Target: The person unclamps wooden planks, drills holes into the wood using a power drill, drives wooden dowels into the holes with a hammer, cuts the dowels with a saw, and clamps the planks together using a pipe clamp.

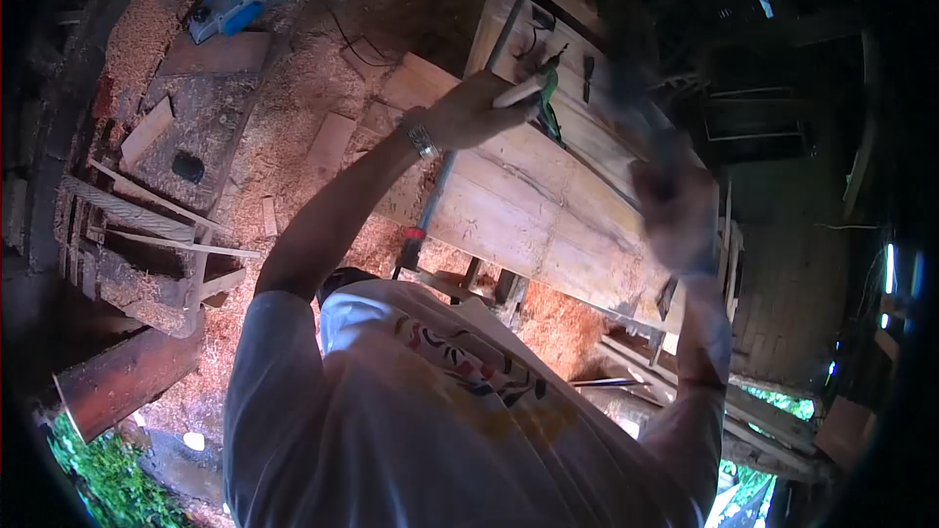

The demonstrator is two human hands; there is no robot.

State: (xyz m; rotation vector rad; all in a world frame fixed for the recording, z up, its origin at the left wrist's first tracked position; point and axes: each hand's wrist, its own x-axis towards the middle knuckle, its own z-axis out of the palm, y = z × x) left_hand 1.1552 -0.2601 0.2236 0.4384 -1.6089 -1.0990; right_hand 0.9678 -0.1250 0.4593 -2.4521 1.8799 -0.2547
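A person in a pale printed T-shirt (440,411), seen from their own head, leans over a broad desk (499,205) topped with pale planks, whose grain, cracks and scattered wood chips show clearly. The desk slants across the middle of the view. A long dark metal bar (437,191) with a red part near its lower end crosses the planks on the left.

The left hand (481,110), with a metal band (423,142) at the wrist, is above the planks, its fingers closed around a pale wooden piece (520,91). Just beyond that piece is a green object (550,103), its kind unclear. A small dark tool (588,78) lies farther along.

The right hand (677,220) is blurred at the desk's right side; its fingers are curled around a dark tool (641,88), too smeared to identify.

Around the desk, the ground is thick with pinkish wood shavings (264,152) and offcuts. At upper left sits a blue power tool (240,2); a reddish board (127,381) leans at lower left. The room is dim, with a dark wall (787,293) to the right, slits of daylight, and green foliage (108,474) outside at lower left.
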